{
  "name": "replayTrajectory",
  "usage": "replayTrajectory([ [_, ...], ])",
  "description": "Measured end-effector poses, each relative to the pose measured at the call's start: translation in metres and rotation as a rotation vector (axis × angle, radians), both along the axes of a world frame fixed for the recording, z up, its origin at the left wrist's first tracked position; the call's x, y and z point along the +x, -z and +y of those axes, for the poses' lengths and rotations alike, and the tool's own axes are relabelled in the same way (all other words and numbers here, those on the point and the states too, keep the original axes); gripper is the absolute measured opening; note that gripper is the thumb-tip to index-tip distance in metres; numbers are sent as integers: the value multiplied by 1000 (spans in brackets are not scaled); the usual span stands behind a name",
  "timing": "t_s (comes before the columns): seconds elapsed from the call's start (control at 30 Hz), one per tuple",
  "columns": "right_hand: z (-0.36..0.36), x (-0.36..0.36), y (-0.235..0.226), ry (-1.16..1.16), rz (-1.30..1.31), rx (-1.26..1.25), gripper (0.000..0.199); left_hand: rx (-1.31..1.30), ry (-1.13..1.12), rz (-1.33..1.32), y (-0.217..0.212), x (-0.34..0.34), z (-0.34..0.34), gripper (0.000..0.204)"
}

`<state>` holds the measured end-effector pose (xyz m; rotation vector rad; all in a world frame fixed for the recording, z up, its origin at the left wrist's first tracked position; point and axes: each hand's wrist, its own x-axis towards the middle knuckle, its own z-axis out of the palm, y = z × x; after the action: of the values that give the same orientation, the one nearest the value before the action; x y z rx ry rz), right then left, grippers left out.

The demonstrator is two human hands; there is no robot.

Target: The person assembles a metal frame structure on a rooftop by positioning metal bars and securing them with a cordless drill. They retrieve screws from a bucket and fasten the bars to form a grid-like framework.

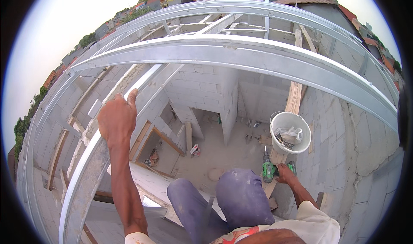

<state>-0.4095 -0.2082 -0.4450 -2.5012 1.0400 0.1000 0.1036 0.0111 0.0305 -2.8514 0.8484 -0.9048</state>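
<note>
Up in the silvery roof frame (pixel 241 54), left hand (pixel 117 120) on a metal beam (pixel 92 175), right hand (pixel 285 174) on the drill (pixel 269 170)

Looks to me like the drill-handling stage of some framing work: left fingers curled over the beam with the thumb stretched forward, right fingers wrapped round the handle of that green-and-black drill, which is over a wooden plank (pixel 294 98). Can't tell if its weight is on the wood. I'd say the next move calls for a solid left grip and a clean lift past the white bucket (pixel 280 147) just beyond. Plank looks worn; way below there's a dusty grey floor (pixel 232 158) boxed in by pale block walls (pixel 195 82)
</note>
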Motion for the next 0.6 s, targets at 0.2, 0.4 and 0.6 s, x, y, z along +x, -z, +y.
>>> replayTrajectory([
  [0.2,-1,1,6,11,-12,37,84,-8,-3,12,0,-1,2,69],
  [0.4,4,1,7,6,-39,38,85,-24,-7,5,4,4,5,68],
  [0.6,-4,-16,21,79,16,39,86,31,-31,-8,6,-4,-1,67],
])
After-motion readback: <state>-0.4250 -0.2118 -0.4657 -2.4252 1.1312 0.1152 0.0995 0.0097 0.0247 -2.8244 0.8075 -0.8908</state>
